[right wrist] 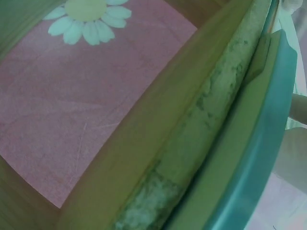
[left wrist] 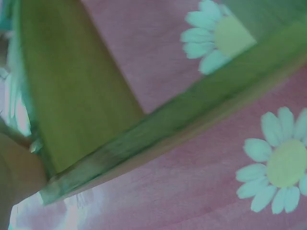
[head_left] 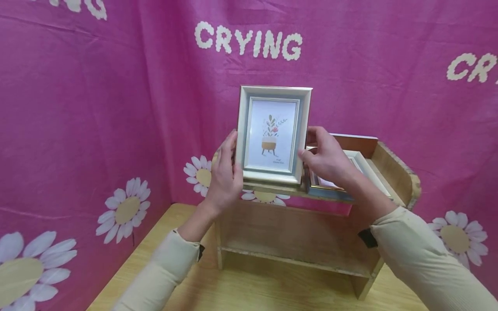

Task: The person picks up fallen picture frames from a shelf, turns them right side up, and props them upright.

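A cream and grey-blue picture frame (head_left: 272, 134) with a potted-plant print stands nearly upright at the front of a wooden shelf unit's top board. My left hand (head_left: 225, 172) holds its left edge, fingers reaching along the side. On the opposite edge, my right hand (head_left: 327, 157) grips with the thumb near the front face and the fingers partly hidden behind. A second picture frame (head_left: 365, 166) lies flat on the right of the board, partly under my right forearm. In the right wrist view, the flat frame's blue edge (right wrist: 268, 124) overhangs the board.
The wooden shelf unit (head_left: 295, 229) has a raised right side panel (head_left: 397, 172) and a lower shelf. It stands on a light wood surface (head_left: 272, 289). A pink curtain (head_left: 175, 86) with daisies and lettering hangs behind and at the left.
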The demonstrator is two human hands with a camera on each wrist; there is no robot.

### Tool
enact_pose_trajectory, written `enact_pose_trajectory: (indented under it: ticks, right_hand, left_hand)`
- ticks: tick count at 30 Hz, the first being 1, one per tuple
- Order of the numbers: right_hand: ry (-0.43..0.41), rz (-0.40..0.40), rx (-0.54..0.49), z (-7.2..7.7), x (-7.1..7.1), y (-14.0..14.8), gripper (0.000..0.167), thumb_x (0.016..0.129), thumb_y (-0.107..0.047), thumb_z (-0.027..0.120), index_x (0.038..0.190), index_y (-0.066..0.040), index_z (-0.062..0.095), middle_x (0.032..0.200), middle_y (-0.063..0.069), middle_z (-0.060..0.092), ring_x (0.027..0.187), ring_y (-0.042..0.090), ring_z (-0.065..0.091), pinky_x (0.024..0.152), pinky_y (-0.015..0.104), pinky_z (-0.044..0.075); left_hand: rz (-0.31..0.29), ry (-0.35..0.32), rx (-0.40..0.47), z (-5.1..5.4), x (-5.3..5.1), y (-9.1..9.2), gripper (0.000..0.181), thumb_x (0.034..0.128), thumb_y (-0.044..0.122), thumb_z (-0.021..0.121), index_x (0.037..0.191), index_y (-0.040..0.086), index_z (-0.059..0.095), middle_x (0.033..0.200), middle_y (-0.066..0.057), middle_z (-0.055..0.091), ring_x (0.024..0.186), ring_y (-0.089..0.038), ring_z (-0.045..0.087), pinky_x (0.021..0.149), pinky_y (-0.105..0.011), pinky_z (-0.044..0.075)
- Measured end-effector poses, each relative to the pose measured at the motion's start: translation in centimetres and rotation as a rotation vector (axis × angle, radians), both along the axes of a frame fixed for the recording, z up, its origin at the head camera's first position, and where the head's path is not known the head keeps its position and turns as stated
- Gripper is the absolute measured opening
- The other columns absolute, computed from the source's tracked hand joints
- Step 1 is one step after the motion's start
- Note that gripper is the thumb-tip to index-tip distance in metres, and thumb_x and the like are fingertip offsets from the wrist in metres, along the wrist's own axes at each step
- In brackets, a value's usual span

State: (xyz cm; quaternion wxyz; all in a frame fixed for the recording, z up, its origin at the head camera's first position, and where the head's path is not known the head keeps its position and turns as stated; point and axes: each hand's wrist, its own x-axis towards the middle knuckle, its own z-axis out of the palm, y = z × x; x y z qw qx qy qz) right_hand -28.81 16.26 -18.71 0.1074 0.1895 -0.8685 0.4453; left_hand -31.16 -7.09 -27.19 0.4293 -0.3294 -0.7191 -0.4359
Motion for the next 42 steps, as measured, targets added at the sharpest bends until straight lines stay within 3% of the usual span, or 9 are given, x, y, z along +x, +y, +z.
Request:
enact_pose_trajectory:
  ticks: [4,7,16,19,23,30,35,37,42]
  right_hand:
    - [0.009,-0.01,0.011,0.1,-0.1,0.2,0.053,0.096,0.0,0.05,0.143,0.009,0.028,0.127,0.027,0.054,0.117,0.038,0.059,0.08,0.026,0.053]
    - [-0.01,-0.002,-0.006,0.1,-0.2,0.4,0.053,0.097,0.0,0.049,0.143,0.009,0.026,0.125,0.026,0.053,0.115,0.036,0.058,0.074,0.022,0.054]
    - [0.072,-0.023,0.086,-0.4,-0.6,0.0,0.054,0.098,-0.001,0.049,0.146,0.004,0.025,0.128,0.025,0.056,0.115,0.035,0.059,0.087,0.039,0.052]
    - [0.102,-0.024,0.083,-0.7,-0.7,0.1,0.054,0.098,0.0,0.048,0.146,0.004,0.024,0.127,0.026,0.057,0.113,0.036,0.06,0.087,0.04,0.05]
    - [0.151,-0.026,0.082,-1.3,-0.7,0.2,0.053,0.097,0.002,0.048,0.145,0.004,0.026,0.123,0.025,0.06,0.111,0.036,0.063,0.087,0.039,0.049]
    - [0.227,-0.012,0.069,-1.9,-0.2,0.4,0.052,0.094,0.006,0.05,0.141,0.005,0.027,0.121,0.023,0.06,0.111,0.037,0.063,0.087,0.029,0.049]
    - [0.222,-0.014,0.075,-1.8,0.1,0.5,0.052,0.094,0.007,0.05,0.141,0.005,0.027,0.121,0.025,0.059,0.112,0.039,0.063,0.092,0.038,0.051]
    - [0.219,-0.013,0.084,-1.7,0.2,0.5,0.051,0.094,0.007,0.05,0.14,0.005,0.028,0.119,0.026,0.06,0.112,0.039,0.063,0.094,0.046,0.049]
    - [0.194,-0.013,0.104,-1.5,0.1,0.4,0.05,0.095,0.006,0.049,0.139,0.005,0.028,0.119,0.026,0.06,0.11,0.039,0.064,0.09,0.046,0.052]
  left_hand:
    - [-0.1,-0.243,-0.006,1.1,0.5,-0.3,0.064,0.0959,-0.009,0.048,0.154,-0.002,0.022,0.152,-0.018,0.039,0.133,-0.026,0.049,0.103,-0.04,0.046]
    - [-0.084,-0.293,-0.061,1.2,0.6,-0.4,0.064,0.096,-0.009,0.048,0.154,-0.004,0.021,0.151,-0.02,0.039,0.132,-0.026,0.049,0.103,-0.039,0.046]
    - [-0.003,-0.057,-0.088,-0.1,0.4,-0.7,0.058,0.0928,-0.014,0.049,0.147,-0.015,0.028,0.141,-0.03,0.045,0.126,-0.035,0.05,0.104,-0.042,0.048]
    - [0.032,-0.018,-0.112,-0.3,0.4,-0.5,0.058,0.092,-0.015,0.051,0.145,-0.017,0.028,0.142,-0.032,0.043,0.131,-0.038,0.047,0.108,-0.044,0.043]
    - [0.051,-0.042,-0.126,-0.5,0.5,-0.3,0.06,0.0917,-0.016,0.053,0.146,-0.015,0.025,0.145,-0.03,0.04,0.134,-0.037,0.044,0.109,-0.043,0.042]
    - [-0.011,-0.084,-0.097,-0.2,0.5,0.0,0.066,0.0944,-0.014,0.048,0.151,-0.006,0.016,0.147,-0.026,0.037,0.131,-0.033,0.047,0.106,-0.04,0.045]
    - [-0.056,-0.126,-0.075,-0.3,0.7,0.0,0.059,0.0945,-0.016,0.046,0.147,-0.008,0.02,0.146,-0.026,0.038,0.124,-0.036,0.053,0.103,-0.039,0.048]
    - [-0.058,-0.133,-0.068,-0.4,0.9,0.0,0.056,0.0942,-0.016,0.046,0.145,-0.009,0.022,0.147,-0.027,0.037,0.122,-0.038,0.055,0.102,-0.04,0.049]
    - [-0.026,-0.138,-0.065,-0.6,1.1,-0.2,0.054,0.093,-0.017,0.047,0.141,-0.011,0.025,0.148,-0.029,0.036,0.12,-0.04,0.055,0.1,-0.043,0.051]
